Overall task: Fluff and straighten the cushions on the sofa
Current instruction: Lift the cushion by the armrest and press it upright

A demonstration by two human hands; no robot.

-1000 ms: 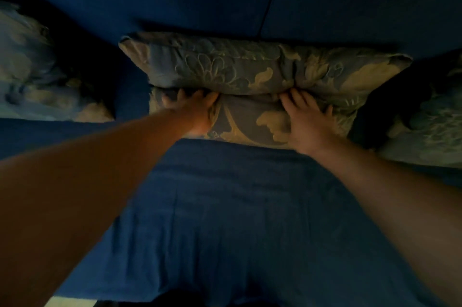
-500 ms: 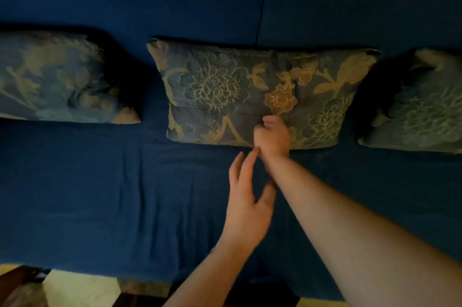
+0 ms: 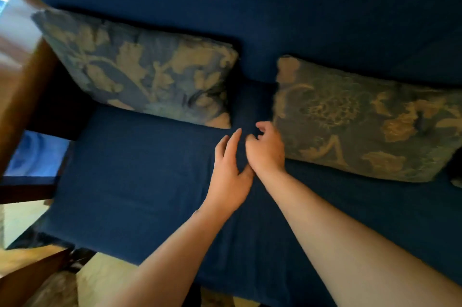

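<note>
Two blue cushions with gold flower patterns lean against the back of a dark blue sofa [image 3: 140, 181]. The left cushion [image 3: 140, 74] sits near the sofa's left end. The middle cushion [image 3: 362, 119] lies right of centre. My left hand [image 3: 230, 176] hovers over the seat with fingers spread, holding nothing. My right hand [image 3: 267, 151] is beside it, fingers loosely curled, close to the middle cushion's lower left corner, with nothing in it. Both hands are in the gap between the two cushions.
A wooden armrest or table edge [image 3: 25, 97] runs along the sofa's left end. Pale floor [image 3: 105, 281] shows below the seat's front edge. A sliver of a third cushion [image 3: 457, 181] peeks in at the far right.
The view has swung left, bringing the left cushion toward centre. My right hand has come off the middle cushion's front and both hands have shifted left toward the gap.
</note>
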